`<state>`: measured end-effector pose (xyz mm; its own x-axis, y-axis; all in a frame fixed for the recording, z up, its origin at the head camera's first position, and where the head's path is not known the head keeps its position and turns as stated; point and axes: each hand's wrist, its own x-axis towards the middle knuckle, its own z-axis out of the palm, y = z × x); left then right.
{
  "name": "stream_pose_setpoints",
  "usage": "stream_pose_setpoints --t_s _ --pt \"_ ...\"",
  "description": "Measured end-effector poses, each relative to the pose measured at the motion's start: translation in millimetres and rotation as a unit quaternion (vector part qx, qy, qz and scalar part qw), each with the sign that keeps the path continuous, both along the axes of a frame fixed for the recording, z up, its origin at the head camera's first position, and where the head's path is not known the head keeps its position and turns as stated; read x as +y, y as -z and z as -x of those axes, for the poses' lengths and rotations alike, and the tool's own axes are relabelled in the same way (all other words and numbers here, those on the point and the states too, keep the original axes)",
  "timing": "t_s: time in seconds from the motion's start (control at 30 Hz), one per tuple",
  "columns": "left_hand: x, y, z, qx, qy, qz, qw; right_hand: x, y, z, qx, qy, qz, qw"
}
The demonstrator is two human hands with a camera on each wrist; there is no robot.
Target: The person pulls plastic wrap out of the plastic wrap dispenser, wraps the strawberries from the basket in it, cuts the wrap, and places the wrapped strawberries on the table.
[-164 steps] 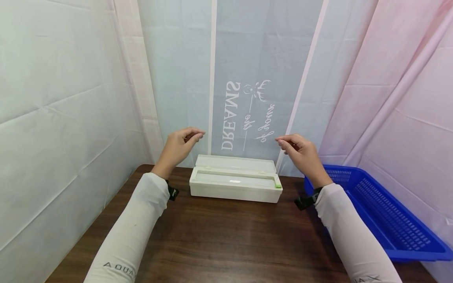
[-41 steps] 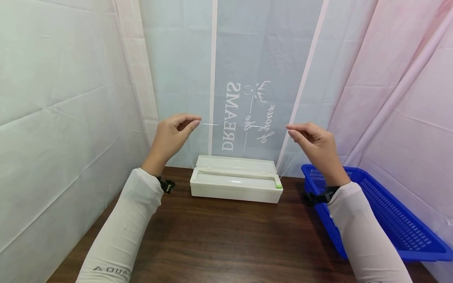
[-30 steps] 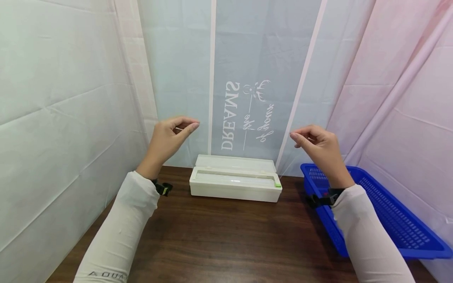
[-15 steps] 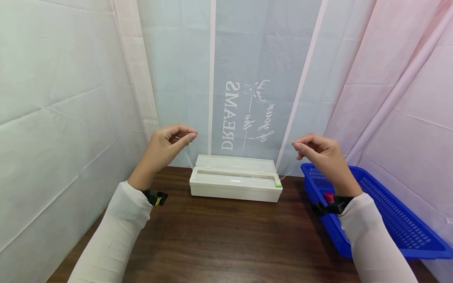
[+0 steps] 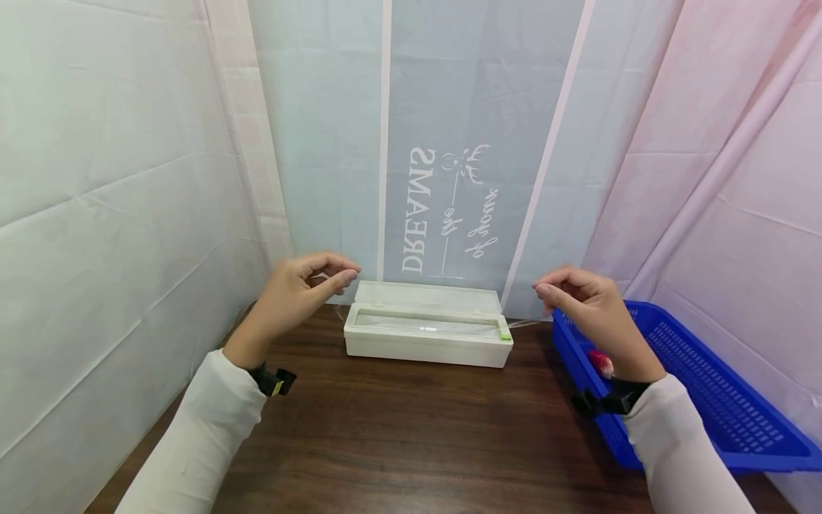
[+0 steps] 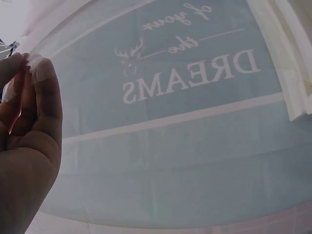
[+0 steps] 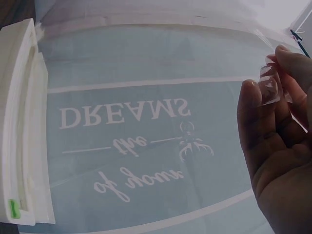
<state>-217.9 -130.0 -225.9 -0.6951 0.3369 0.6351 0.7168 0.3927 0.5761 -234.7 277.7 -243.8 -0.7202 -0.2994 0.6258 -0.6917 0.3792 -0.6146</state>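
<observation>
A long white cling film dispenser [image 5: 427, 350] stands on the table with its lid [image 5: 427, 295] tipped back and a green slider [image 5: 504, 333] at its right end. Clear cling film [image 7: 269, 87] stretches between both hands and reaches down to the box; its faint folds show at the box's right end in the head view. My left hand [image 5: 292, 296] pinches one corner of the film between thumb and fingertips, left of the box. The opposite corner is pinched by my right hand [image 5: 594, 314], beyond the box's right end and over the basket's near-left edge.
A blue perforated basket [image 5: 719, 389] sits at the right, with a small red and white item [image 5: 601, 363] inside, partly behind the right wrist. Printed fabric [image 5: 475, 107] hangs close behind the box. The dark wooden table [image 5: 417, 435] extends in front.
Both hands, closer together at first, rose and spread apart, then came down toward box height with the cling film between them. The red and white item has come into view in the basket.
</observation>
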Motion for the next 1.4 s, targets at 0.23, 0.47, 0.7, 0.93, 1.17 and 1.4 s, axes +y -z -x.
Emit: stream_pose_setpoints --t_s 0.23,0.47,0.7,0.93,1.17,1.4 --pt "-0.4 8.2 -1.8 -0.023 0.01 -0.007 0.9996 -0.5 9.4 -8.1 -0.032 -0.004 -0.015 0.9994" --pt "-2.1 15.4 -2.6 -0.034 0.019 -0.002 0.9992 -0.2 17.0 -10.9 -0.039 -0.011 -0.032 0.9987" --pt "-2.5 23.2 -4.9 -0.044 0.042 0.013 0.998 3.1 21.8 -14.7 -0.048 -0.017 -0.049 0.9975" --pt "-4.3 35.2 -5.3 -0.063 0.074 0.041 0.9944 5.1 30.1 -16.1 -0.085 -0.072 -0.061 0.9919" --pt "-8.8 65.4 10.7 -0.08 0.09 0.072 0.9901 5.1 46.4 -15.9 -0.105 -0.108 -0.08 0.9853" --pt "-15.4 100.4 23.3 -0.12 0.105 0.117 0.9802 4.5 66.9 -14.8 -0.141 -0.146 -0.111 0.9729"
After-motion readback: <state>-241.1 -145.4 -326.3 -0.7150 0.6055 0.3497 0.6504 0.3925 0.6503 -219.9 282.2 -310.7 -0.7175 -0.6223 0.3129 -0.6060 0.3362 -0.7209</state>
